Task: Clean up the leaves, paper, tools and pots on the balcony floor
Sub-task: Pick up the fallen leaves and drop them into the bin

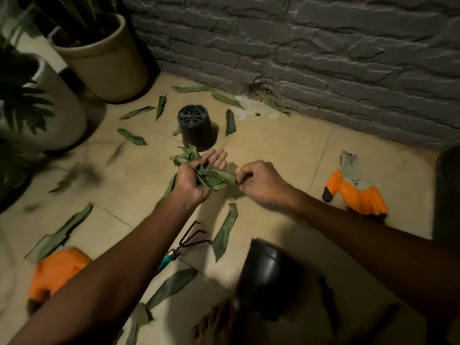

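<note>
both bare forearms reach forward from the bottom corners and converge above the upturned black pot (196, 128), the hands stopping just short of it. the left hand (196, 178) is turned palm up on the near side of that pot; its fingers (219, 156) stretch out straight toward the pot while the thumb side closes over a bunch of leaves (211, 179). the right hand (258, 181) hangs just right of the bunch, knuckles up, fingers curled, thumb and forefinger pinching at the bunch's tip. a bare foot (216, 322) shows well nearer than the pot.
</note>
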